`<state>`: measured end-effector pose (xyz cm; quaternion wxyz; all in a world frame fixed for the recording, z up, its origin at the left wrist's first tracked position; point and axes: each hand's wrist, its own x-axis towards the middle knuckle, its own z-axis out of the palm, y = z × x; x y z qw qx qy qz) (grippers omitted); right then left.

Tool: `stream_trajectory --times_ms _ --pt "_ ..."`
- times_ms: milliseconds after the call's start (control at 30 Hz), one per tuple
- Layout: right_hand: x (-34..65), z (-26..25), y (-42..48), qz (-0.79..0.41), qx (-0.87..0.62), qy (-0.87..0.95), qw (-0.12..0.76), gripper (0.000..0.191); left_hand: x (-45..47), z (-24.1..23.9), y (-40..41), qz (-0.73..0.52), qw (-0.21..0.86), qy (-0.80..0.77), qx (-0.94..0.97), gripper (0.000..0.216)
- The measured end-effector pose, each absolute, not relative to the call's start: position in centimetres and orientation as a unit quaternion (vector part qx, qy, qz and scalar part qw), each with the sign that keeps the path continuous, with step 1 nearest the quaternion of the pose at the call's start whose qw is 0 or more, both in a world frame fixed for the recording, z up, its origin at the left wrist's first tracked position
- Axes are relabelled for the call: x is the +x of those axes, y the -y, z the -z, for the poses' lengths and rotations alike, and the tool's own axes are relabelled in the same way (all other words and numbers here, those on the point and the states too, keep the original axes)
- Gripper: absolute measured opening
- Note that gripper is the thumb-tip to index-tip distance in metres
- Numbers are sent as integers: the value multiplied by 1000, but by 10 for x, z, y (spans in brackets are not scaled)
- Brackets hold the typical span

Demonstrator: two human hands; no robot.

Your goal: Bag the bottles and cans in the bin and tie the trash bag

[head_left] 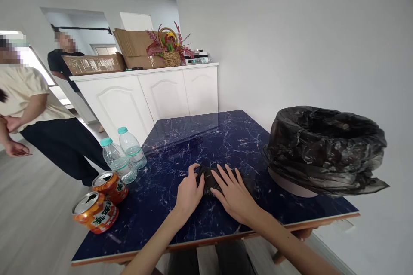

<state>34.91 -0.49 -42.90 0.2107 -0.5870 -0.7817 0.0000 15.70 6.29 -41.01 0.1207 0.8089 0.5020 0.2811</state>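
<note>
A folded black plastic bag point(209, 177) lies on the dark blue marbled table point(180, 142) in front of me. Its left end is between the thumb and bent fingers of my left hand point(187, 191). My right hand point(235, 195) rests palm down on the right part of the bag, fingers stretched out and slightly spread. To the right stands a bin lined with a black plastic bag point(322, 150), its light-coloured base showing below the liner. The underside of the folded bag is hidden.
Two orange drink cans point(97, 215) and two clear bottles point(124, 161) with teal caps stand along the table's left edge. Behind is a white cabinet point(164, 94) bearing cardboard boxes point(95, 64) and a flower basket point(172, 58). Two people stand at the left.
</note>
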Motion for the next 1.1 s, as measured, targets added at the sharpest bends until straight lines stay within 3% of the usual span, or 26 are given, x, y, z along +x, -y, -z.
stream_trajectory --times_ms 200,367,533,833,1100 --pt "356 450 -19 -9 -581 793 181 62 148 405 -69 -265 18 -464 845 39" --pt "359 455 -19 1 -562 809 172 57 153 396 -59 -215 20 -295 931 44" --pt "362 458 -20 3 -542 825 160 53 150 410 -56 -133 35 -247 959 76" --pt "364 451 -23 -22 -556 818 145 61 123 425 -56 -124 20 -277 953 78" --pt "328 437 23 -15 -617 774 140 70 91 417 -39 -166 7 -310 936 58"
